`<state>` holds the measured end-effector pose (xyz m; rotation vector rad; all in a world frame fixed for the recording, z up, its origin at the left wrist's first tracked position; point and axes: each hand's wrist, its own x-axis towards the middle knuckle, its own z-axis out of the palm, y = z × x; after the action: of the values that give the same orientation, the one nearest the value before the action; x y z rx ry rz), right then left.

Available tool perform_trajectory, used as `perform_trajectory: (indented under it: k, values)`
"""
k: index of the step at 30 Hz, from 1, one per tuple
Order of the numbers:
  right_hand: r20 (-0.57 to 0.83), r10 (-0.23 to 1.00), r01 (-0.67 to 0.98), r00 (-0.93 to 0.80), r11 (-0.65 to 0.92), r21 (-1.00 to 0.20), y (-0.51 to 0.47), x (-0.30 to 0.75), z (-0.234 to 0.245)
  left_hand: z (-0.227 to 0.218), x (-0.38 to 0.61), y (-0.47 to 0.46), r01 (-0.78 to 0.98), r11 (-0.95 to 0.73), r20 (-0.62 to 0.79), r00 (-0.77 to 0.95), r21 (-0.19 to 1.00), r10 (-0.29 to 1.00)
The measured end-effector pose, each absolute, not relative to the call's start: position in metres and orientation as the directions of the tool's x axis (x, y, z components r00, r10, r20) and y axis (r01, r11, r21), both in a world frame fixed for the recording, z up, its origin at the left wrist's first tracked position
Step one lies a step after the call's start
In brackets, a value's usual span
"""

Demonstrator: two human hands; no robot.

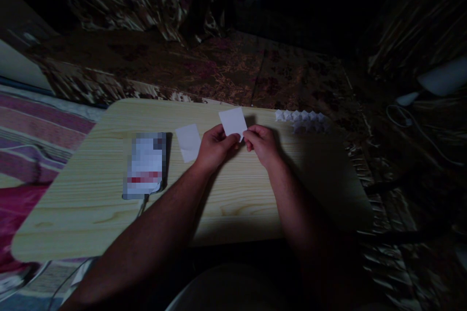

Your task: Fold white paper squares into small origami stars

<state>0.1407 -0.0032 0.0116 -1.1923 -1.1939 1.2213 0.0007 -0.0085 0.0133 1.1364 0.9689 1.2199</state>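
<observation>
A small white square of paper (233,121) is held up over the middle of the wooden table. My left hand (215,146) pinches its lower left edge, thumb on top. The fingers of my right hand (261,141) are closed on its lower right corner. Another white sheet of paper (188,143) lies flat on the table, just left of my left hand. To the right, along the far edge, stand several small folded white paper pieces (299,115) in a row, with shadowed ones in front of them.
On the left of the wooden table (233,204) lies a blurred-out phone-like device (146,165) with a cable. Patterned fabric (219,68) hangs beyond the far edge. A white lamp-like object (443,77) with a cord is at far right. Striped bedding (32,126) lies left.
</observation>
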Motion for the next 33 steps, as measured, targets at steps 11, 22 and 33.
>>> perform_trajectory:
  k: [11, 22, 33]
  values:
    - [-0.015, 0.999, -0.066, -0.030, -0.017, -0.998, -0.0047, 0.1396, 0.0130, 0.0077, -0.0028, -0.0029, -0.294, 0.031, -0.013, 0.064, 0.955, 0.998]
    - [-0.044, 0.999, -0.118, 0.017, -0.042, -0.992, -0.0029, 0.1402, 0.0129, 0.0071, -0.0029, -0.0036, -0.207, 0.024, -0.015, 0.044, 0.978, 0.999]
    - [-0.040, 0.999, -0.025, 0.008, -0.039, -0.999, -0.0028, 0.1412, 0.0109, 0.0076, -0.0063, -0.0007, -0.188, -0.036, 0.023, -0.069, 0.981, 0.997]
